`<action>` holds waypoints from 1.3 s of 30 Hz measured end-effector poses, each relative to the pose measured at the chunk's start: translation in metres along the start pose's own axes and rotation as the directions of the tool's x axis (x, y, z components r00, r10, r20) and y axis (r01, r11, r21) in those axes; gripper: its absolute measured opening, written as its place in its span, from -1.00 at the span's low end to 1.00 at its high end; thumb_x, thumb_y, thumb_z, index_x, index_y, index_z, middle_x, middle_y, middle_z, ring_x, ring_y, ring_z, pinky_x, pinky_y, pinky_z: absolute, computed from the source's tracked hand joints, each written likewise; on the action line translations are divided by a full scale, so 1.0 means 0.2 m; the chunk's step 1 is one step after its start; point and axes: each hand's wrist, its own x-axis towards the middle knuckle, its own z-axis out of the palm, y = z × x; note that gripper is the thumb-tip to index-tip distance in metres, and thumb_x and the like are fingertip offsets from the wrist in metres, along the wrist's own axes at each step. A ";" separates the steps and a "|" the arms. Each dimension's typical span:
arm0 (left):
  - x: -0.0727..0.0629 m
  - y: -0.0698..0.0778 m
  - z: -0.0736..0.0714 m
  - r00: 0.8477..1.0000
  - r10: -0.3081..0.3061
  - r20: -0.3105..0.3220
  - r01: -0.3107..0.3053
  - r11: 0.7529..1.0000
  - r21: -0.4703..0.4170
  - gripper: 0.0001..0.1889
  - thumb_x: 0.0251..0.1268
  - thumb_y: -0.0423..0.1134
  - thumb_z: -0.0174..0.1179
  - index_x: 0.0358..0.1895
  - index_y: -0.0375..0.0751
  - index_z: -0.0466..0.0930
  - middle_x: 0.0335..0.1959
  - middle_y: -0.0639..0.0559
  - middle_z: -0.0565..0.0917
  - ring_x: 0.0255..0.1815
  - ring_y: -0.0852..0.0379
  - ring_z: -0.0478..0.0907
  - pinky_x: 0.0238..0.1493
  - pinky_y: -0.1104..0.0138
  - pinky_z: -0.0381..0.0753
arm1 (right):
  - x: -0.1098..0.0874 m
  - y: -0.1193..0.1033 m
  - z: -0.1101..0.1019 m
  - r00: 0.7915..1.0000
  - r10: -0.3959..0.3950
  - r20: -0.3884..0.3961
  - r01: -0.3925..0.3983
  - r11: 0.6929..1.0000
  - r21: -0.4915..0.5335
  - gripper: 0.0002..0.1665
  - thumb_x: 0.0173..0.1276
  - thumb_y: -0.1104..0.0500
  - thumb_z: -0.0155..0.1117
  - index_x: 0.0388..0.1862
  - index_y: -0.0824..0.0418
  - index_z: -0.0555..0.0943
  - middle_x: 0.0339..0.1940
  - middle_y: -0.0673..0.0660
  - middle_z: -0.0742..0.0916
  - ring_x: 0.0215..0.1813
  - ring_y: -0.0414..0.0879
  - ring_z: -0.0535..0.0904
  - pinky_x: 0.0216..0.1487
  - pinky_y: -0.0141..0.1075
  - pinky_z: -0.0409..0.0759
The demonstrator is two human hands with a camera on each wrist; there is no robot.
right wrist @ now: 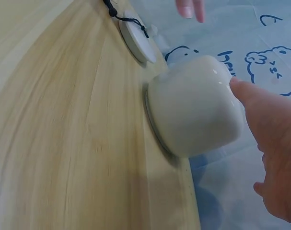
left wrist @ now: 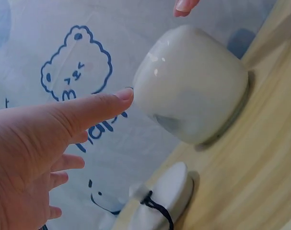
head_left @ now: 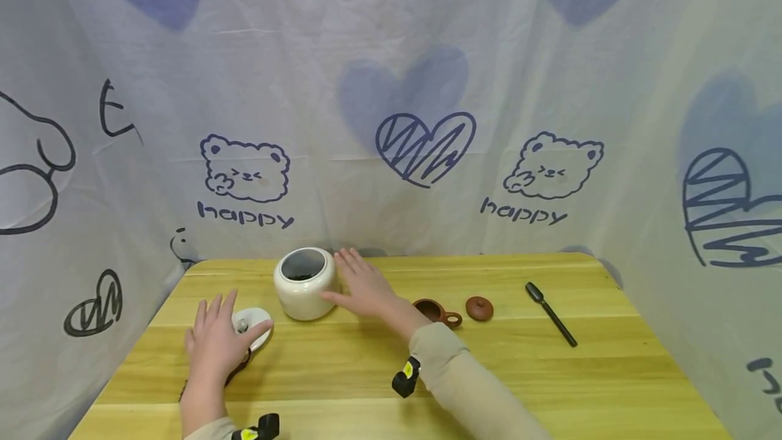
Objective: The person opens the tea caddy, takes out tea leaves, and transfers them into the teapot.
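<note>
Looking at the white jar (head_left: pixel 307 303) first: it sits upright and lidless near the back edge of the worktop (head_left: pixel 342 372), left of centre, with some dark stuff (head_left: pixel 299 277) low inside. Glossy walls make me think glazed ceramic, so I'd expect it to be stiff, fairly hefty for its size, slick under dry fingers and breakable if it tips. Best hold is probably a palm on each side round the fat belly; the rim looks like a weaker bet, since one smooth edge doesn't give much to grab.

Right hand (head_left: pixel 366 287) is at the jar's right side, fingers stretched out and thumb splayed toward the wall. Thumb might be touching, honestly can't tell. Left hand (head_left: pixel 216 345) is spread and holding nothing, short of the jar.

Main nuisance is the white lid (head_left: pixel 255 316) under that left thumb, lying knob up between the left hand and the jar, with a dark cord (left wrist: pixel 159 209) tied to it that could snag. Over to the right, the forearm partly covers a reddish-brown handled pot (head_left: pixel 430 309), so watch the elbow. Its likely little lid (head_left: pixel 479 308) and a dark scoop-like tool (head_left: pixel 551 314) lie farther right, out of the way.
</note>
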 end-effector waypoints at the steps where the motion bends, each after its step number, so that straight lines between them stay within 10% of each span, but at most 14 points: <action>1: 0.00 0.01 -0.01 1.000 0.007 -0.004 -0.007 1.000 0.000 0.16 0.05 0.43 0.22 0.55 -0.23 -0.08 0.53 -0.46 -0.05 0.55 -0.46 -0.32 0.36 -0.46 -0.29 | -0.01 0.00 0.00 1.000 -0.003 -0.003 0.003 1.000 -0.008 0.04 0.41 -0.41 -0.08 0.61 0.15 -0.07 0.64 0.11 0.00 0.66 0.01 -0.16 0.61 -0.05 -0.01; 19: 0.07 0.25 -0.04 0.970 0.226 -0.085 -0.227 0.974 -0.003 0.03 0.18 0.40 0.12 0.53 -0.24 0.05 0.54 -0.40 0.01 0.58 -0.39 -0.29 0.37 -0.46 -0.37 | -0.28 0.17 -0.12 0.990 -0.102 -0.094 0.099 0.995 -0.033 -0.05 0.43 -0.33 0.00 0.60 0.12 0.02 0.63 0.13 0.11 0.65 0.08 -0.08 0.60 -0.01 0.06; 39: 0.24 0.30 0.15 0.986 0.161 -0.047 -0.165 0.983 -0.082 0.17 0.09 0.40 0.19 0.58 -0.22 -0.18 0.58 -0.35 -0.13 0.60 -0.34 -0.39 0.41 -0.41 -0.41 | -0.73 0.52 -0.17 0.948 0.052 -0.313 -0.033 0.997 0.064 -0.08 0.39 -0.20 0.16 0.57 0.15 0.10 0.59 0.20 0.23 0.60 0.20 0.05 0.50 0.20 0.15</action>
